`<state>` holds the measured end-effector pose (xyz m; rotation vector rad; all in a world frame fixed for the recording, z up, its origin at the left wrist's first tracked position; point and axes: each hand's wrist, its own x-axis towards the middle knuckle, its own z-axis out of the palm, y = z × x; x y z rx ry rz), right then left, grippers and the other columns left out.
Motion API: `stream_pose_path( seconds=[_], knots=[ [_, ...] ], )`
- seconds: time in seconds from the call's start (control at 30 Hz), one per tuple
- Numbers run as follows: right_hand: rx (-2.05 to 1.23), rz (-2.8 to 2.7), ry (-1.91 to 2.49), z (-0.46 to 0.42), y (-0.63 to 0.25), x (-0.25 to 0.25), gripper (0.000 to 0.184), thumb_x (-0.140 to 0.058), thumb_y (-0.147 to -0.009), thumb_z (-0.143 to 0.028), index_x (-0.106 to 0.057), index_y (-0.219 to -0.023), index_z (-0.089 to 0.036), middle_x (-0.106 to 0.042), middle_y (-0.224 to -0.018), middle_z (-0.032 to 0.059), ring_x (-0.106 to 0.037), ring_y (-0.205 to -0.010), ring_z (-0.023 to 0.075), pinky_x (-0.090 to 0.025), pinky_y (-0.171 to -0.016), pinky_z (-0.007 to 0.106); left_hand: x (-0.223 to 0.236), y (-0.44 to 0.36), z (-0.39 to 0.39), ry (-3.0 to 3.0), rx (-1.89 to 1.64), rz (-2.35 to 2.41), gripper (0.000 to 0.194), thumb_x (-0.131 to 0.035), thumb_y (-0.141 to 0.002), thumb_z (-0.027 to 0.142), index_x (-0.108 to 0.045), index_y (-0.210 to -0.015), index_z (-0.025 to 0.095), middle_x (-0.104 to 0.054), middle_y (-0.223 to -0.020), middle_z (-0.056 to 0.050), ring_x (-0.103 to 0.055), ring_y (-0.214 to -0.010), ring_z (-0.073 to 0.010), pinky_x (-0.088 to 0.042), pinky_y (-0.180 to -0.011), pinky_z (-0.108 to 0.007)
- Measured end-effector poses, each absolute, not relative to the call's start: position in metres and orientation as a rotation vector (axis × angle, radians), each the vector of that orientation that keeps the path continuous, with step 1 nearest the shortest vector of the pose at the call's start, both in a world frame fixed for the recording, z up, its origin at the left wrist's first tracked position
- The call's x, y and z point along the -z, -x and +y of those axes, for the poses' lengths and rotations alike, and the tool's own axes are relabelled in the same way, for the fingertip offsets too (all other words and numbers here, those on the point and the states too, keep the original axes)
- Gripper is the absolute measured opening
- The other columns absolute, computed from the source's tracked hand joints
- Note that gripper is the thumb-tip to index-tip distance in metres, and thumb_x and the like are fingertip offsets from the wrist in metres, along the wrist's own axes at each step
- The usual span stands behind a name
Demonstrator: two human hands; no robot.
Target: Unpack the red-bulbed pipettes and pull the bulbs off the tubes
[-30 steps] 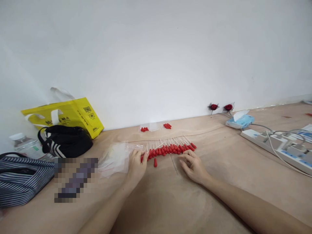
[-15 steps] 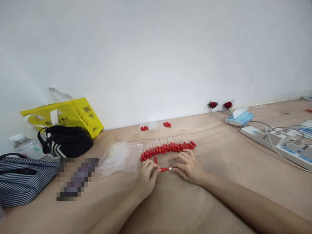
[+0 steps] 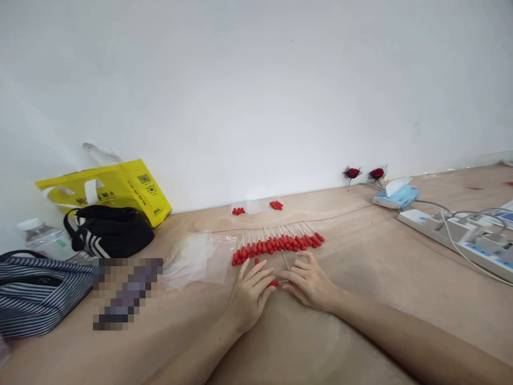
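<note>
A row of clear thin pipettes with red rubber bulbs [image 3: 278, 244] lies across the tan table [image 3: 360, 299]. Just in front of it, my left hand [image 3: 250, 294] and my right hand [image 3: 308, 280] meet fingertip to fingertip over one red-bulbed pipette [image 3: 274, 283]. Both hands pinch it, the left at the red bulb, the right at the clear stem. One loose clear stem [image 3: 285, 260] lies between the row and my right hand. A loose red bulb [image 3: 256, 261] peeks out above my left fingers.
Clear plastic bags [image 3: 198, 256] lie left of the row. Two small bags of red bulbs [image 3: 256, 206] sit near the wall. A yellow bag [image 3: 116, 187], black bag [image 3: 108, 231], striped bag [image 3: 38, 294] and water bottle [image 3: 40, 235] crowd the left. A tissue pack [image 3: 395, 195] and power strips [image 3: 460, 238] lie right.
My left hand left the row's left end and came toward me to meet my right hand. A red bulb now sits between both hands' fingertips, joined to a clear stem.
</note>
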<state>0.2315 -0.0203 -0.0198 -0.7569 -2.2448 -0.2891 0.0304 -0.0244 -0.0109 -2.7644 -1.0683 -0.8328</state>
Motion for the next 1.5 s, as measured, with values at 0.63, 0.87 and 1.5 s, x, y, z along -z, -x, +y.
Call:
stream_pose_path(
  seconds=[0.63, 0.87, 1.5],
  knots=[
    [0.174, -2.187, 0.829, -0.019, -0.250, 0.023, 0.019, -0.044, -0.083, -0.020, -0.063, -0.083, -0.020, -0.050, -0.055, -0.0011, -0.042, -0.060, 0.0116, -0.029, -0.075, 0.034, 0.015, -0.009, -0.023, 2.600, 1.084, -0.959, 0.019, -0.042, -0.083, 0.013, -0.060, -0.084, 0.019, -0.066, -0.089, -0.004, -0.059, -0.095, -0.0177, -0.041, -0.093, -0.042],
    [0.031, -2.106, 1.094, -0.009, -0.247, 0.040, 0.033, -0.036, -0.080, -0.009, -0.054, -0.107, -0.015, -0.052, -0.075, 0.0054, -0.048, -0.068, 0.0154, -0.038, -0.064, 0.029, 0.015, -0.007, -0.014, 2.418, 1.304, -1.725, 0.021, -0.047, -0.079, 0.033, -0.055, -0.092, 0.019, -0.054, -0.070, 0.000, -0.054, -0.056, -0.0108, -0.048, -0.053, -0.023],
    [-0.361, -2.076, 1.014, -0.002, -0.238, 0.030, 0.020, -0.033, -0.088, -0.022, -0.051, -0.091, -0.018, -0.047, -0.088, 0.0070, -0.050, -0.084, 0.0165, -0.045, -0.078, 0.034, -0.007, 0.001, 0.016, 2.134, 0.770, -1.813, 0.017, -0.053, -0.072, 0.031, -0.059, -0.083, 0.021, -0.058, -0.084, -0.004, -0.052, -0.084, -0.0224, -0.038, -0.070, -0.033]
  ],
)
